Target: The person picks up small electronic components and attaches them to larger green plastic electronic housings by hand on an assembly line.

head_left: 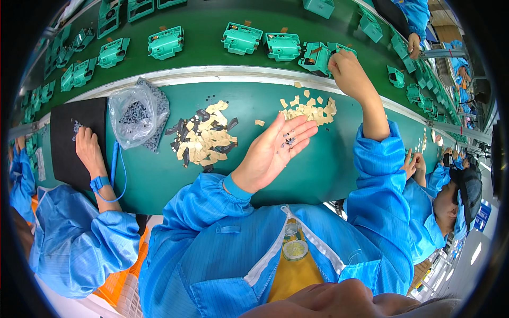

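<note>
My left hand [275,151] lies palm up over the green table, fingers stretched out. Several tiny dark parts [289,140] rest loose on its palm and fingers. My right hand [351,77] reaches over the metal rail to a teal plastic housing [316,57] on the line. Its fingers are bent together at the housing's right end, next to another teal housing [342,49] partly hidden behind the hand. What those fingertips pinch is too small or hidden to make out. Just beyond my left fingertips lies a pile of beige paper pieces [313,112].
More teal housings [242,38] stand along the green conveyor [207,53] behind a metal rail [212,75]. Left of me are a beige-and-black scrap pile [204,138], a clear bag of small parts [135,119] and a co-worker's hand [89,151] on a black mat [66,138]. Another co-worker sits right.
</note>
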